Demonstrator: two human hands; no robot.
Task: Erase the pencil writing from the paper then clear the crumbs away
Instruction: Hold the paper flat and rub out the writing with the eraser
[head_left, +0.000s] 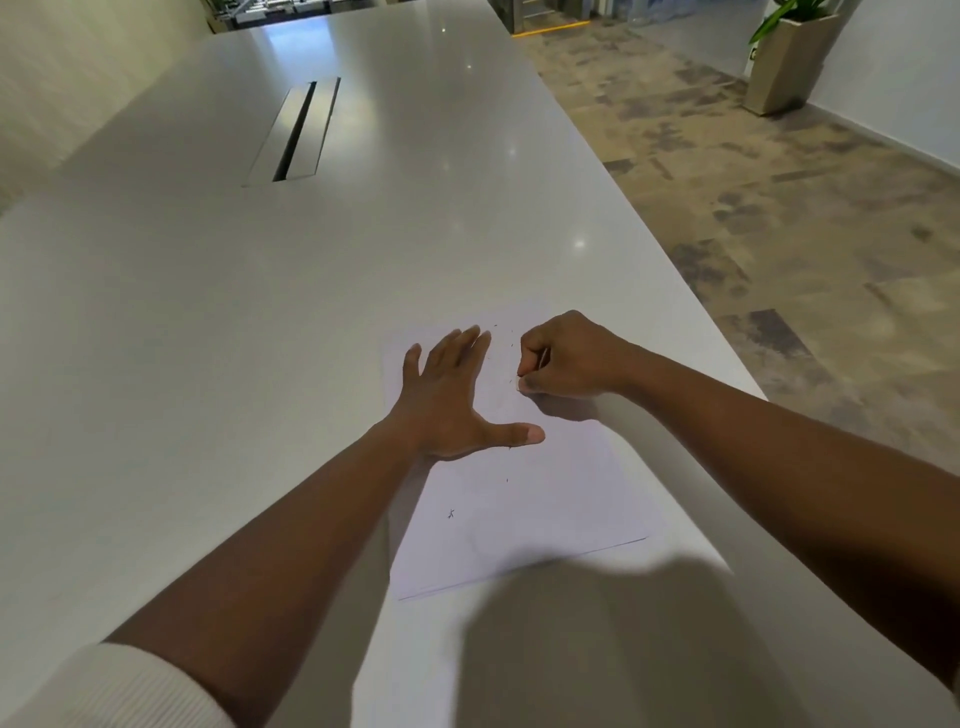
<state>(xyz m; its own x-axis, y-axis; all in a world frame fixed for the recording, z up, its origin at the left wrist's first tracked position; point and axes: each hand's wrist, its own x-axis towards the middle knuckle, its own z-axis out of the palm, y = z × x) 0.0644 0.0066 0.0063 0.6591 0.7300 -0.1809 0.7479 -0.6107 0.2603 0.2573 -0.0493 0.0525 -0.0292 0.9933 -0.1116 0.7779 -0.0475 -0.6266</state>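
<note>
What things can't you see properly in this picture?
- Head view: whatever the right hand pinches is hidden by its curled fingers.
- Paper under the flat left hand is covered.
- Dark specks: too small to tell crumbs from marks.
- Paper's near edge lies in shadow.

left hand (451, 400) flat on paper (540, 499), right hand (566, 358) pinching eraser (521, 384)

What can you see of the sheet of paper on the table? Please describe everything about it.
The paper is a white, thin-looking sheet lying flat on the grey table, near its right edge and slightly turned. The left hand presses it flat with spread fingers; the right hand, its fingers curled round something small, rests on its far part. Small dark crumbs are scattered on it, and a small pencil mark remains near its left edge.
</note>
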